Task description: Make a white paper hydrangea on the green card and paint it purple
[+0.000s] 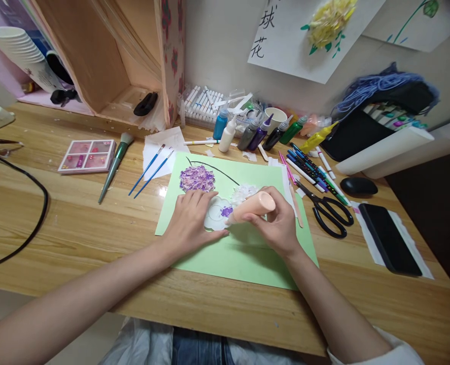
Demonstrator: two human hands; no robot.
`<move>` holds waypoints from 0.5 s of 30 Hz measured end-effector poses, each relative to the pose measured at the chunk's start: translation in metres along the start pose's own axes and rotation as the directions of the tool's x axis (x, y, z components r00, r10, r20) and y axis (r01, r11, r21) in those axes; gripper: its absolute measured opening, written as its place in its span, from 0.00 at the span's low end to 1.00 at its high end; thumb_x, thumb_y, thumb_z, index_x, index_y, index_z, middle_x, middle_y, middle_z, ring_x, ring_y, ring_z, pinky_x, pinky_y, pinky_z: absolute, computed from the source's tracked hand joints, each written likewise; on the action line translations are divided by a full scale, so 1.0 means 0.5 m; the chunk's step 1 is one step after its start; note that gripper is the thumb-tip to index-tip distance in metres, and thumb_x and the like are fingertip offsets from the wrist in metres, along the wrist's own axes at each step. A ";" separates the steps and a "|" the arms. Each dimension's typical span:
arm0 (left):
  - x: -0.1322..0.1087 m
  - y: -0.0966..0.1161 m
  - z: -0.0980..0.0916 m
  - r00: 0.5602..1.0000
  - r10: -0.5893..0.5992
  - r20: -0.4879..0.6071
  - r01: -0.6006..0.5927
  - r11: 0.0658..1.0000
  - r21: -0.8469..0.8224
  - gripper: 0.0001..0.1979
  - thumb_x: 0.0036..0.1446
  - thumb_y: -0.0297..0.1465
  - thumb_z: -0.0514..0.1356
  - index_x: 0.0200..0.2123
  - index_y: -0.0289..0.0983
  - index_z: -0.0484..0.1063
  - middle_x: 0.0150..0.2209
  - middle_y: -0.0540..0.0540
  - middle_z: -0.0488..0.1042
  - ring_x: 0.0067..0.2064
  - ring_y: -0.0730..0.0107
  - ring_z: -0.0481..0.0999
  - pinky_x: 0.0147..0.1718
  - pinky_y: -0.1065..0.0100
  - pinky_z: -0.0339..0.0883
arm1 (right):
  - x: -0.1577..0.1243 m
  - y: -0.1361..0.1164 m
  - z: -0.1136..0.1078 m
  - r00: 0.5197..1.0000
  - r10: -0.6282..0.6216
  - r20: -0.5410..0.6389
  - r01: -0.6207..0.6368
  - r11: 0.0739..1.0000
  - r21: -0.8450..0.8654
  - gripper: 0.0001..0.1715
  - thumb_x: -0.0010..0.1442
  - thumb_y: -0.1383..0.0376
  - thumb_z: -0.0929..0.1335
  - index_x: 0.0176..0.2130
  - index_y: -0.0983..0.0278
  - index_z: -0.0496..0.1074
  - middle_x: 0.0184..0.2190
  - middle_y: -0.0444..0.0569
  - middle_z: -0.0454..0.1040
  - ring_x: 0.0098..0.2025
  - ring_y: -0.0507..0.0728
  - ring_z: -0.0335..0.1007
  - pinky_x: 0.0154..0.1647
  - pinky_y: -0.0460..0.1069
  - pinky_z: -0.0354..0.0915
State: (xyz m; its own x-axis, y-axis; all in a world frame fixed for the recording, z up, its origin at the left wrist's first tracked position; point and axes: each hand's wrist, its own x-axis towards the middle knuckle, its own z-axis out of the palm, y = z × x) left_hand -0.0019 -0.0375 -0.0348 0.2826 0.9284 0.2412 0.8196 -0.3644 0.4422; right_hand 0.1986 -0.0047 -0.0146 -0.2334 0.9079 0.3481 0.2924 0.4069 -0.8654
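Observation:
My right hand is closed around a peach paint bottle, which is tipped so its nozzle points down at a white flower-shaped paint palette. A patch of purple paint lies in the palette. My left hand steadies the palette from its left side, thumb below and fingers above. Under both hands is a sheet of light green paper. On that paper sit a textured purple flower, a white flower partly hidden by my right hand, and a thin dark stem line.
Several paint bottles stand behind the paper. Two blue paintbrushes, a large green-handled brush and a pink box lie left. Black scissors, pens, a mouse and a phone lie right.

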 end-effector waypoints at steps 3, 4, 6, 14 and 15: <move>0.002 0.002 0.000 1.000 0.000 0.001 0.000 1.000 0.001 0.36 0.47 0.47 0.66 0.55 0.37 0.60 0.49 0.39 0.70 0.51 0.49 0.67 0.45 0.54 0.59 | -0.001 -0.002 0.001 1.000 -0.007 -0.010 0.006 1.000 -0.028 0.20 0.52 0.53 0.74 0.29 0.60 0.62 0.24 0.40 0.62 0.26 0.52 0.56 0.25 0.48 0.54; 0.002 0.002 0.000 1.000 -0.002 0.002 0.002 1.000 0.002 0.36 0.47 0.47 0.66 0.55 0.37 0.60 0.49 0.39 0.70 0.51 0.49 0.67 0.45 0.54 0.59 | -0.001 -0.002 0.002 1.000 -0.009 -0.018 0.009 0.999 -0.030 0.20 0.52 0.54 0.74 0.28 0.60 0.62 0.23 0.40 0.61 0.26 0.52 0.55 0.25 0.48 0.53; 0.002 0.003 -0.001 1.000 -0.004 0.004 0.004 1.000 0.007 0.36 0.48 0.47 0.66 0.56 0.36 0.60 0.49 0.39 0.70 0.51 0.49 0.67 0.45 0.54 0.59 | 0.000 -0.003 0.003 0.999 -0.009 -0.037 0.008 1.000 -0.027 0.20 0.53 0.54 0.73 0.28 0.60 0.61 0.23 0.40 0.60 0.25 0.52 0.54 0.24 0.47 0.53; 0.000 0.002 -0.001 1.000 -0.009 0.012 0.009 1.000 0.013 0.37 0.47 0.46 0.67 0.55 0.36 0.60 0.50 0.40 0.69 0.51 0.50 0.66 0.45 0.55 0.59 | 0.002 -0.006 0.010 0.997 0.018 -0.078 -0.017 1.000 0.023 0.20 0.52 0.56 0.74 0.26 0.61 0.60 0.21 0.39 0.59 0.24 0.50 0.54 0.22 0.46 0.51; 0.001 0.002 -0.001 1.000 -0.009 0.013 0.009 1.000 0.012 0.37 0.47 0.46 0.67 0.55 0.36 0.60 0.50 0.40 0.70 0.51 0.50 0.66 0.45 0.55 0.59 | 0.002 -0.006 0.010 0.997 0.026 -0.077 -0.024 0.999 0.025 0.20 0.52 0.55 0.74 0.26 0.61 0.60 0.22 0.39 0.59 0.24 0.50 0.54 0.22 0.46 0.51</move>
State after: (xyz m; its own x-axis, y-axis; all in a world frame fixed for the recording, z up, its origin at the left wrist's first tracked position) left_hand -0.0015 -0.0375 -0.0339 0.2818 0.9325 0.2257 0.8282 -0.3552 0.4334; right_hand 0.1928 -0.0055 -0.0136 -0.1531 0.9233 0.3521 0.2748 0.3821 -0.8823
